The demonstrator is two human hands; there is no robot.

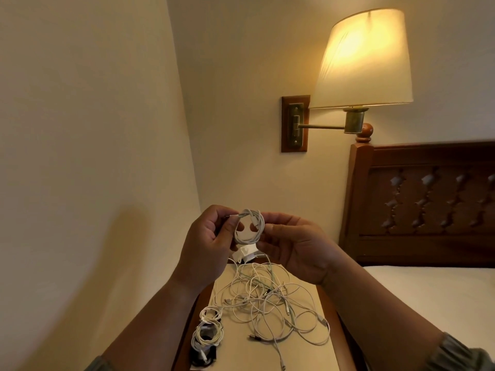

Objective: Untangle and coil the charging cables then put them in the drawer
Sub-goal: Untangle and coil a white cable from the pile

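Cable coil [249, 226] in left hand [210, 239], right hand [296, 251]

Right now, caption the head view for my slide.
Left hand and right hand hold a coiled cable above a nightstand strewn with tangled cables and two finished coils.

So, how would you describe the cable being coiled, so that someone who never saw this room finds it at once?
Below the lit wall lamp stands a bedside table strewn with white cables. Above it, the left hand and right hand hold one small white coil between them. It alone is in the air; the loose tangle and the finished coils lie on the table.
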